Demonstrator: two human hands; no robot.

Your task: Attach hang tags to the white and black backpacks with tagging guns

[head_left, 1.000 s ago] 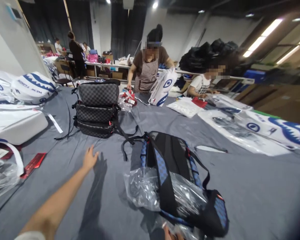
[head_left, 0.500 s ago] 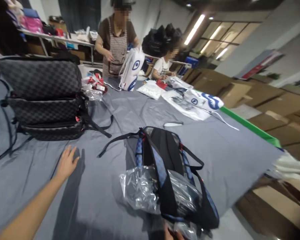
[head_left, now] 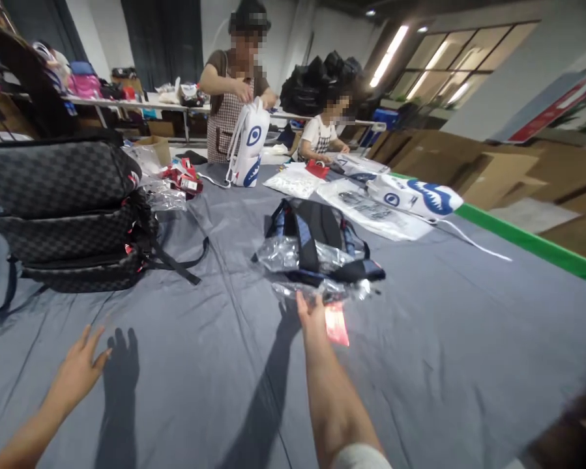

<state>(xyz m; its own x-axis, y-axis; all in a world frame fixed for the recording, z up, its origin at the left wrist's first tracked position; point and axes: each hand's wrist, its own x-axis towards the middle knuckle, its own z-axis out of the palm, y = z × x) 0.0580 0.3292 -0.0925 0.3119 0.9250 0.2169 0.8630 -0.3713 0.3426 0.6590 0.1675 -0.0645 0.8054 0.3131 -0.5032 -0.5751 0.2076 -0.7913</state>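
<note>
A black and blue checkered backpack (head_left: 317, 238), partly wrapped in a clear plastic bag (head_left: 293, 253), lies on the grey cloth-covered table (head_left: 420, 365) ahead of me. My right hand (head_left: 311, 314) is stretched out to its near end, fingers closed on the plastic edge. A red tag (head_left: 337, 324) hangs beside the hand. My left hand (head_left: 80, 368) hovers low over the bare cloth at the left, fingers spread and holding nothing.
Three grey checkered bags (head_left: 58, 208) are stacked at the left. Across the table a standing person in an apron (head_left: 231, 91) holds a white shark-print bag (head_left: 248, 146), and another person (head_left: 322, 133) sits. More white bags (head_left: 414, 195) lie by the green table edge (head_left: 527, 244).
The backpack has slid away from me across the table, with my right arm stretched out behind it. My left hand has drawn back toward me. The view has turned right.
</note>
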